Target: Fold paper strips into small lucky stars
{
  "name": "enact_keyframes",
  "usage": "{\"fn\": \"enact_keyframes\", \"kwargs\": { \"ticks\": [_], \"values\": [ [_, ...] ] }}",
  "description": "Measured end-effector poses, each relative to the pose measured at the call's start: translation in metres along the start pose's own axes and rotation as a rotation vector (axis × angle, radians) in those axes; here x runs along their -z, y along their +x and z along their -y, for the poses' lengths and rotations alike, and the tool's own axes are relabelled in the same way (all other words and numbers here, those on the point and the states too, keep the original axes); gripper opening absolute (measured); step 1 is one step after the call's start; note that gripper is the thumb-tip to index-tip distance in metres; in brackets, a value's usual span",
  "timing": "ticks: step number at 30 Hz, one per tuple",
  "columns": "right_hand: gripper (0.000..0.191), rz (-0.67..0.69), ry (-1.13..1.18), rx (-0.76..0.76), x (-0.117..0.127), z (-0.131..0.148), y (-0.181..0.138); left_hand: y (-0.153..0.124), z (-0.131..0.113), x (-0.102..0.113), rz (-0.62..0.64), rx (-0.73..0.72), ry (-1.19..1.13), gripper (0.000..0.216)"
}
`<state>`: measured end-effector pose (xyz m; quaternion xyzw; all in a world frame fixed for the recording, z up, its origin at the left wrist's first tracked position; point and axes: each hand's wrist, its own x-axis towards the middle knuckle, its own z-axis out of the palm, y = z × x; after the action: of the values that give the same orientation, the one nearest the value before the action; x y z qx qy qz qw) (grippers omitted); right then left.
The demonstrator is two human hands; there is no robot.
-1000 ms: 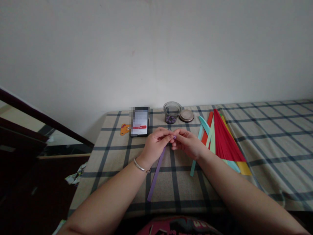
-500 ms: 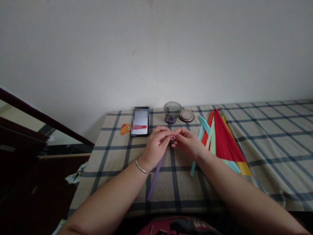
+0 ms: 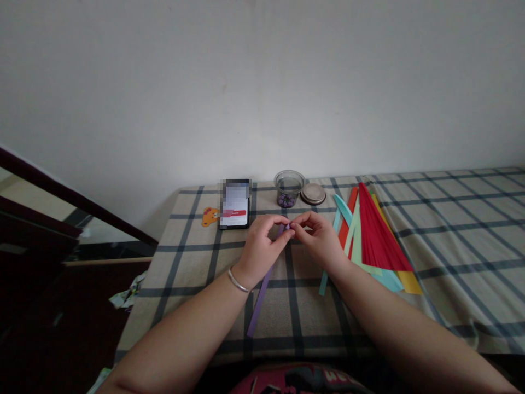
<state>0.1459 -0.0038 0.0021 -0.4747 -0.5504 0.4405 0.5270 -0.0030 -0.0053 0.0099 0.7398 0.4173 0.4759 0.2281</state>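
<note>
My left hand [image 3: 261, 243] and my right hand [image 3: 320, 238] meet over the middle of the table, fingertips pinched together. Between them is a small purple folded paper piece [image 3: 287, 226], mostly covered by the fingers. A purple paper strip [image 3: 260, 304] lies slantwise on the cloth, passing under my left hand. Behind the hands stands a clear plastic jar [image 3: 289, 183] with small purple pieces at its bottom. Its round lid [image 3: 314, 193] rests beside it on the right.
A checked cloth [image 3: 192, 295] covers the table. At the back left a phone [image 3: 235, 205] stands propped up beside a bear-shaped cutout [image 3: 209, 216]. Fanned paper strips [image 3: 379, 235] in red, yellow, green, blue and orange lie to the right. Behind is a wall [image 3: 262, 98].
My fingers have shifted around the small purple piece. The left thumb has moved up to the right fingertips, and the strip's upper end now shows beside the left hand.
</note>
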Motion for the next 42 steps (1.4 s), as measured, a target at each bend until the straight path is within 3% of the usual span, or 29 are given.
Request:
{"fn": "enact_keyframes", "kwargs": {
  "ticks": [6,11,14,31,35,42],
  "values": [
    [0.028,-0.024,0.064,-0.052,-0.0012,0.0031,0.0009,-0.0004,0.0054,-0.0015,-0.056,0.036,-0.048,0.007],
    [0.037,0.072,0.301,-0.242,0.0000,0.0052,0.0025,0.0000,0.0089,-0.0031,-0.063,0.086,-0.161,0.010],
    [0.033,0.111,0.390,-0.261,0.0010,0.0066,0.0015,0.0002,0.0084,-0.0034,-0.034,0.070,-0.162,0.009],
    [0.025,0.218,0.620,-0.322,0.0013,0.0062,0.0021,0.0010,0.0007,0.0036,-0.100,-0.287,-0.017,0.009],
    [0.022,0.239,0.653,-0.291,-0.0007,0.0052,0.0026,-0.0004,0.0040,0.0018,-0.116,-0.203,-0.008,0.013],
    [0.024,0.180,0.674,-0.289,-0.0011,0.0018,0.0039,-0.0007,0.0048,-0.0034,0.005,0.031,-0.205,0.010]
  ]
}}
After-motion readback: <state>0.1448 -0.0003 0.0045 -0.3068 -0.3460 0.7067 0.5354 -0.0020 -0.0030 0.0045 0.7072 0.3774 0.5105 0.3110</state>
